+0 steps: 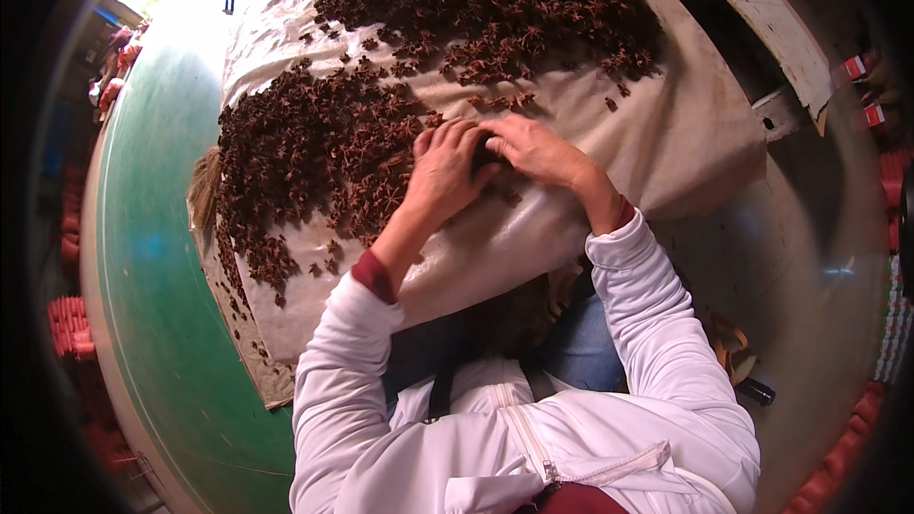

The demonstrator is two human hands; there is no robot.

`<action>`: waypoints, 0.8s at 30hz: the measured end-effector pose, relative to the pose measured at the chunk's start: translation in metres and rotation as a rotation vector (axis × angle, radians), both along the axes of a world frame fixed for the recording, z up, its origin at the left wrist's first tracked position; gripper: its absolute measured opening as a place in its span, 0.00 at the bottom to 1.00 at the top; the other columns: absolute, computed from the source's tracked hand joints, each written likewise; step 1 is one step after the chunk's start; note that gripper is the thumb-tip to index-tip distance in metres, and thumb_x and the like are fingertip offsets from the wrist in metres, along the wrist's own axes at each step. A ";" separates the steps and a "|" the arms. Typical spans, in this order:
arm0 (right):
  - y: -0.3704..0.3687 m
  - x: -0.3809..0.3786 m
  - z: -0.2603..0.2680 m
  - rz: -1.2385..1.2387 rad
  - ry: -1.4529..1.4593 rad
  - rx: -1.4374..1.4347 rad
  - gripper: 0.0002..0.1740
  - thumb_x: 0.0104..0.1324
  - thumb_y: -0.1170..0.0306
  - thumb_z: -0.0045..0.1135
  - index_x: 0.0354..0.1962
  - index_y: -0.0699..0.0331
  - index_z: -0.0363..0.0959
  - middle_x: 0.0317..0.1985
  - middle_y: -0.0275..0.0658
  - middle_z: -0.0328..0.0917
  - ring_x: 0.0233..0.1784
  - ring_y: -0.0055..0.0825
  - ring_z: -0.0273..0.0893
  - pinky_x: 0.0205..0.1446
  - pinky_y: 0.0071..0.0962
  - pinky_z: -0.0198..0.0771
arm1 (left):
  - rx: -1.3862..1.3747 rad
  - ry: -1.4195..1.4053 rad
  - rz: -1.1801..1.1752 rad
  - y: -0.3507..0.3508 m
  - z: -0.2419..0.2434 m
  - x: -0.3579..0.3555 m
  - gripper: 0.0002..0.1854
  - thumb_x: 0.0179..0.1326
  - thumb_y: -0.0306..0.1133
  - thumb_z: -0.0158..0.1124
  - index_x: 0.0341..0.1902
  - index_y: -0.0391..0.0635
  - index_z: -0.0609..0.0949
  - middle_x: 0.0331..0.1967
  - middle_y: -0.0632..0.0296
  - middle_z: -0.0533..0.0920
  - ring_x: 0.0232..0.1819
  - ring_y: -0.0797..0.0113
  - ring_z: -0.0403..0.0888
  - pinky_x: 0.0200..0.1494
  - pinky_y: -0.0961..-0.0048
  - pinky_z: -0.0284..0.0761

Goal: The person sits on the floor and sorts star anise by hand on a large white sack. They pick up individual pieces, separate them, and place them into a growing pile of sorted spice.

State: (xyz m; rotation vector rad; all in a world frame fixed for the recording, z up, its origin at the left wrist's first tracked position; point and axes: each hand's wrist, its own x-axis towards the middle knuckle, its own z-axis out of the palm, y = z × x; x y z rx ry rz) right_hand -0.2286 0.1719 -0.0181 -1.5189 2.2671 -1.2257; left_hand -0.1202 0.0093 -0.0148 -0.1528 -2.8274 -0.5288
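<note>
Dried star anise lies in two heaps on a pale plastic-like sheet (pixel 500 250). The nearer star anise heap (pixel 321 135) spreads out to the left, and a larger star anise heap (pixel 493 0) lies farther back. My left hand (pixel 446 168) curves palm down at the right edge of the nearer heap. From the right, my right hand (pixel 535 146) meets it, fingertips close to the left fingers. Both hands are cupped over a shadowed gap, and whether they hold star anise there is hidden. A few loose star anise pods (pixel 510 196) lie just below the hands.
Broom-like bristles (pixel 206 185) stick out at the sheet's left edge. Green floor (pixel 157 300) runs along the left. A worn pale board (pixel 764 21) stands at the upper right. Red stacked items (pixel 71 328) line the far left. A black object (pixel 755 392) lies at the lower right.
</note>
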 end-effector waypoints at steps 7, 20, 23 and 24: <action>-0.070 -0.086 0.042 -0.425 0.335 0.248 0.17 0.64 0.64 0.59 0.49 0.59 0.77 0.42 0.44 0.79 0.49 0.41 0.75 0.53 0.36 0.74 | -0.078 0.046 0.071 -0.052 -0.004 0.038 0.20 0.63 0.41 0.58 0.57 0.48 0.75 0.59 0.56 0.72 0.64 0.55 0.66 0.67 0.59 0.56; -0.017 -0.036 0.025 -0.298 0.274 0.467 0.34 0.61 0.40 0.54 0.62 0.41 0.67 0.71 0.38 0.55 0.76 0.45 0.45 0.74 0.63 0.37 | -0.045 0.103 0.080 -0.052 -0.004 0.037 0.19 0.61 0.41 0.60 0.53 0.48 0.76 0.56 0.57 0.74 0.62 0.58 0.68 0.67 0.60 0.58; 0.019 -0.019 0.044 -0.093 0.182 0.545 0.33 0.58 0.42 0.60 0.58 0.43 0.72 0.73 0.40 0.52 0.76 0.49 0.46 0.74 0.57 0.44 | -0.045 0.110 0.094 -0.050 -0.006 0.038 0.19 0.60 0.41 0.60 0.53 0.48 0.76 0.56 0.57 0.74 0.62 0.58 0.68 0.67 0.60 0.58; 0.026 -0.022 0.049 -0.048 0.177 0.462 0.29 0.59 0.47 0.61 0.55 0.47 0.75 0.69 0.42 0.59 0.72 0.47 0.53 0.73 0.52 0.50 | -0.049 0.116 0.096 -0.050 -0.006 0.038 0.18 0.60 0.40 0.60 0.53 0.48 0.77 0.56 0.58 0.74 0.62 0.58 0.68 0.67 0.60 0.58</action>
